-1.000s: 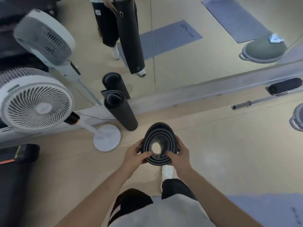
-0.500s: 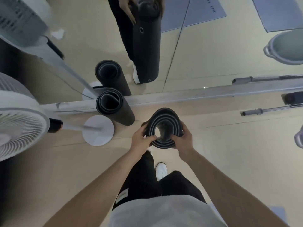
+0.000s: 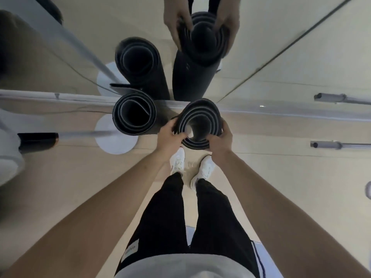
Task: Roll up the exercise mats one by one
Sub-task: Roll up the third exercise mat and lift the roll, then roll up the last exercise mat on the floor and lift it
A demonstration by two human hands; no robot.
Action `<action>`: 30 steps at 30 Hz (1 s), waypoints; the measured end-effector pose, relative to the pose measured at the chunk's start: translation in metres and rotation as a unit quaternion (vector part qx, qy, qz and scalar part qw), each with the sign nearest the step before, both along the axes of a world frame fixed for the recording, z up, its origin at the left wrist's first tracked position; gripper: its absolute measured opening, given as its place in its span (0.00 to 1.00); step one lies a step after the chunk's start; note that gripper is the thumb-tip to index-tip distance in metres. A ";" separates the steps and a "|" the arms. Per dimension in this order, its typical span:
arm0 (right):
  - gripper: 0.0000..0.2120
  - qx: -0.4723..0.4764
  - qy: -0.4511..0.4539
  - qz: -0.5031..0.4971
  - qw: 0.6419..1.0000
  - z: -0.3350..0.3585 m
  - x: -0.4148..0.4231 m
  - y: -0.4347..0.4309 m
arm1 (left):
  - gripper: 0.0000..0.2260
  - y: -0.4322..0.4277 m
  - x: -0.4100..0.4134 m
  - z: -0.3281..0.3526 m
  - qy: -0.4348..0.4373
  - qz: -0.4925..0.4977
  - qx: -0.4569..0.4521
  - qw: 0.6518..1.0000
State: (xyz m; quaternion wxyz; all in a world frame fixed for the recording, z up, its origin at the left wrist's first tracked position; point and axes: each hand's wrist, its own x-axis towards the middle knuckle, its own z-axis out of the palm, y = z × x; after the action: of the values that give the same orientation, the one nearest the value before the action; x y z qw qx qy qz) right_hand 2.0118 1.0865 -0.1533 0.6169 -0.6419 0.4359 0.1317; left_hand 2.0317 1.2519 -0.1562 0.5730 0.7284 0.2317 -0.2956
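A rolled black mat point(image 3: 199, 122) stands on end in front of the person, seen from straight above so its top shows as a spiral of dark layers with pale edges. The left hand point(image 3: 170, 133) clasps the roll from its left side, fingers curled over the rim and into the hollow. The right hand point(image 3: 219, 138) clasps it from the right and near side, thumb pressed on the outer layers. Both hands grip at the upper end of the roll; the rest of it drops away beneath them toward the floor point(image 3: 281, 187), just ahead of the white shoes point(image 3: 177, 161).

A second rolled mat point(image 3: 134, 115) stands upright just to the left, close beside the held one but apart from it, against the base of a wall mirror point(image 3: 281, 47). The round white base of a fan point(image 3: 116, 137) sits at its left. The mirror repeats both rolls and the hands. A metal bar point(image 3: 341, 145) lies on the floor at right.
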 end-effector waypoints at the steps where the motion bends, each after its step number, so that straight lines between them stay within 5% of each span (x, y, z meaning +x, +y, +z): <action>1: 0.34 0.008 0.003 0.000 1.000 -0.005 0.008 0.001 | 0.22 0.000 0.006 -0.003 -0.001 0.006 0.006 1.000; 9: 0.26 0.081 0.063 0.048 0.994 -0.039 0.038 0.008 | 0.28 0.000 0.022 -0.008 -0.052 -0.017 0.047 0.997; 15: 0.35 0.118 0.117 0.148 0.975 -0.041 0.042 0.009 | 0.30 -0.003 0.010 -0.013 -0.010 -0.114 0.113 0.987; 30: 0.22 0.015 0.124 0.243 0.962 0.010 -0.001 -0.035 | 0.19 0.021 -0.007 0.027 -0.018 -0.218 0.116 0.969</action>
State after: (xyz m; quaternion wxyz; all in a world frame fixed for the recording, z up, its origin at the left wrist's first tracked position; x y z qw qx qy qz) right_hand 2.0108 1.0514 -0.1432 0.5172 -0.6977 0.3378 0.3629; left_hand 2.0252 1.2731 -0.1289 0.4102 0.8281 0.0902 -0.3712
